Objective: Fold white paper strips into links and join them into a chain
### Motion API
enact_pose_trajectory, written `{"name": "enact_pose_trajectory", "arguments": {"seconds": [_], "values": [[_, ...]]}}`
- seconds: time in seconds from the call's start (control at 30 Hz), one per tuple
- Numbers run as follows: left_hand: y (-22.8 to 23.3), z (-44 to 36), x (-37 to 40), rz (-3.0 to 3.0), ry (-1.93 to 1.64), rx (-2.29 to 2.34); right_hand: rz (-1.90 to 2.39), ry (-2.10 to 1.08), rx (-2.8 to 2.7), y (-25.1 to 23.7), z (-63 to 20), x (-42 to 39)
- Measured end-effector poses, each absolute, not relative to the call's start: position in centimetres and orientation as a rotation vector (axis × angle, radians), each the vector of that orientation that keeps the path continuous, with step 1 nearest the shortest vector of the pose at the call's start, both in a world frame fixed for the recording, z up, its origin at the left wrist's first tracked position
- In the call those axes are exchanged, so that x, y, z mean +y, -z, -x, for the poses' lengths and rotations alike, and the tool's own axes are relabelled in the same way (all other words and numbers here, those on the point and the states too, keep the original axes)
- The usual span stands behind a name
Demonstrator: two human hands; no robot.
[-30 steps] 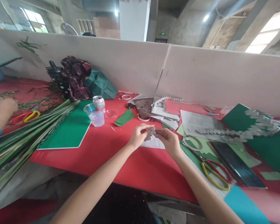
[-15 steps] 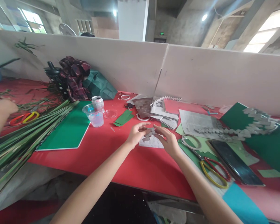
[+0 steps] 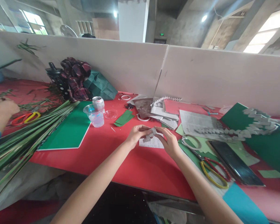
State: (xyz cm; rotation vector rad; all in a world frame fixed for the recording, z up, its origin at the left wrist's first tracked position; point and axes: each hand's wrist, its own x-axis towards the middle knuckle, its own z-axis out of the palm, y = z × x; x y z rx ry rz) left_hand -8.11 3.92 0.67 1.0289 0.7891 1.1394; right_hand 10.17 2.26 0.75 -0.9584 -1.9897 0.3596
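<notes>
My left hand [image 3: 135, 134] and my right hand [image 3: 170, 141] meet over the red table [image 3: 130, 165], both pinching a small folded piece of grey newsprint [image 3: 151, 133]. Under it lies a white printed scrap of paper [image 3: 152, 143]. To the right a long chain of similar folded grey paper pieces [image 3: 245, 128] runs across a sheet of newspaper [image 3: 196, 123] and a green board [image 3: 266, 143].
Red-and-yellow scissors [image 3: 213, 171], a tape ring [image 3: 191, 141] and a dark phone [image 3: 233, 161] lie at right. A plastic cup [image 3: 95, 116], a can [image 3: 98, 102], a green board [image 3: 68, 129] and long green leaves [image 3: 21, 140] sit at left. Another person's hand [image 3: 2, 109] works at far left.
My fingers spread slightly around the folded piece, then closed on it again. The hands stayed over the same spot. The other person's hand barely shifted.
</notes>
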Motion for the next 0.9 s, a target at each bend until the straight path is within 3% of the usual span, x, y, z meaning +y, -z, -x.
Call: {"name": "enact_pose_trajectory", "arguments": {"seconds": [0.63,0.77,0.9], "values": [[-0.4,8.0,3.3,-1.05,-1.031,0.73,1.012,-0.258,-1.941,-0.7,-10.0,1.6],[-0.5,7.8,3.3,-1.157,-1.136,0.791,0.995,-0.44,-1.863,-1.0,-9.6,1.7],[-0.3,7.6,3.3,-1.297,-1.21,0.869,0.996,-0.864,-1.721,-1.8,-9.1,2.0]]}}
